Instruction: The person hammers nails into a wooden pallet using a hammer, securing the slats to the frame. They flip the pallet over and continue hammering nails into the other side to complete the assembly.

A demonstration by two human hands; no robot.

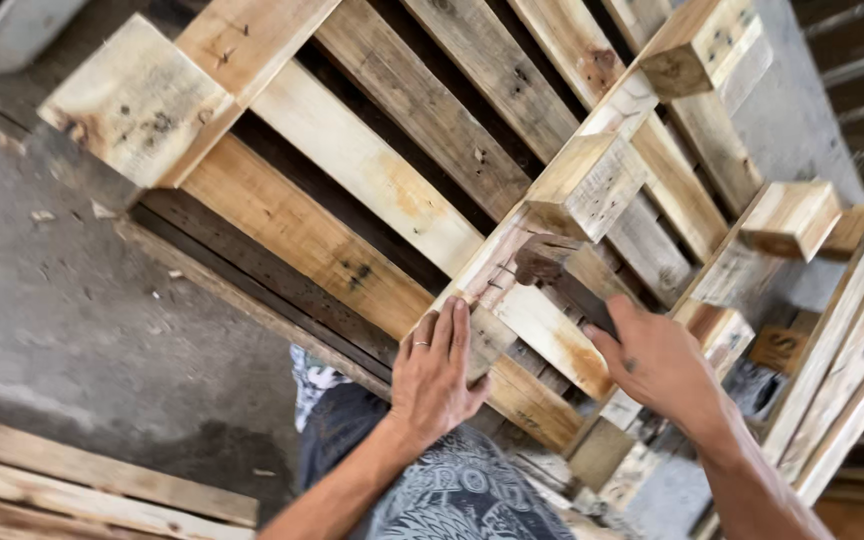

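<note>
Concrete floor (72, 300) is seen under a pallet (352, 240). Its near plank (512, 290), running up-right, is pressed by the flat left hand (437, 375); the open right hand (657, 365) hovers beside.

pallet (372, 190) before hands | loose boards (72, 480) left | concrete floor (72, 300) beneath
</note>
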